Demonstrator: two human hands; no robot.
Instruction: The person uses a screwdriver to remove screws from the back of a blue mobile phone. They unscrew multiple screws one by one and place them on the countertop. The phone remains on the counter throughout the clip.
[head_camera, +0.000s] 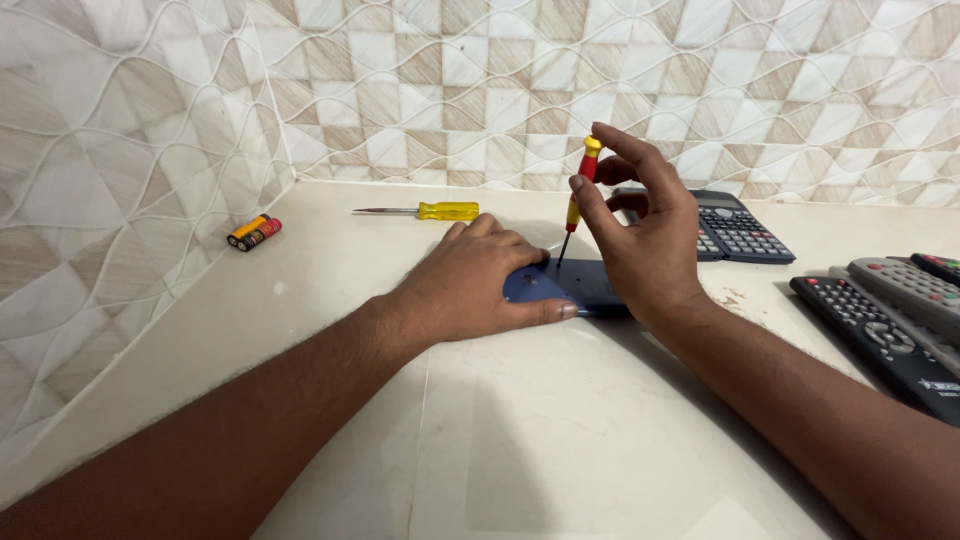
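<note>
While our left hand (480, 280) lies flat, fingers spread, on the blue device (575, 285) at the counter's centre, apparently to keep it from sliding, our right hand (645, 235) pinches a small red-and-yellow screwdriver (577, 205) upright, tip on the device. Another yellow screwdriver (425, 211) lies at eleven o'clock, batteries (254, 232) at ten, a calculator (735, 228) and remotes (890, 315) toward three.

Much of the blue device (570, 285) is covered by the left hand (480, 280) and right hand (645, 235). Beside it, the remote controls (885, 325) are cut off by the picture's edge.
</note>
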